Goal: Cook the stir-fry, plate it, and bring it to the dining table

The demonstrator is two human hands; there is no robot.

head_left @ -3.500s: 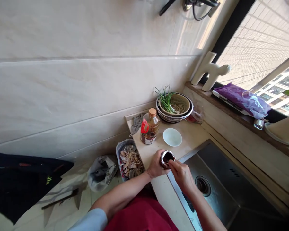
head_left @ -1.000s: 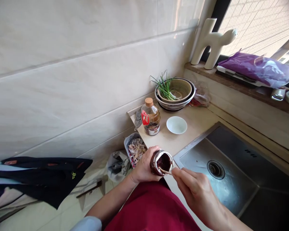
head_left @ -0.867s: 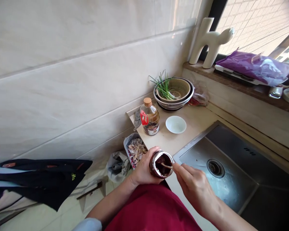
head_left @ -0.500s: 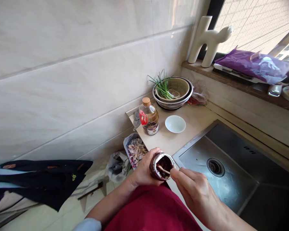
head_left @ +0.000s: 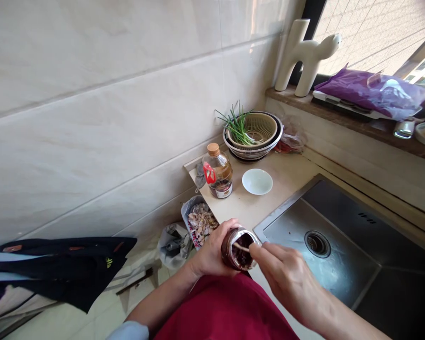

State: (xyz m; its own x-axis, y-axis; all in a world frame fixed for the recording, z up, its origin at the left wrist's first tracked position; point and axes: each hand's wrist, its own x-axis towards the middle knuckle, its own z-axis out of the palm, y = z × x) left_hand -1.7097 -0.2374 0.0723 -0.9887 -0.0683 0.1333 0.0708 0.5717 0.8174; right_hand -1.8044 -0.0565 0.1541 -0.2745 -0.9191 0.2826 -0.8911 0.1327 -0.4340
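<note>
My left hand [head_left: 216,250] is wrapped round a glass jar [head_left: 229,250] with dark brown-red contents, its mouth tilted toward me. My right hand [head_left: 281,269] pinches a thin, light wooden stick [head_left: 241,246], perhaps a chopstick or a slim spoon handle; its far end is inside the jar. The jar is held in front of my red apron [head_left: 230,309], near the counter's edge. Beyond it on the counter stand a small white bowl [head_left: 257,182] and a large plastic bottle [head_left: 218,174] of dark liquid with a red handle.
A steel sink [head_left: 326,283] lies to the right. At the back corner, stacked basins and a strainer [head_left: 265,126] hold green onions [head_left: 239,127]. A waste bin [head_left: 189,206] full of scraps stands below the counter, beside a plastic bag [head_left: 173,245]. Dark clothing [head_left: 74,264] is at left.
The jar has turned slightly in my left hand, and the stick's angle inside it has shifted a little. The view has moved very slightly.
</note>
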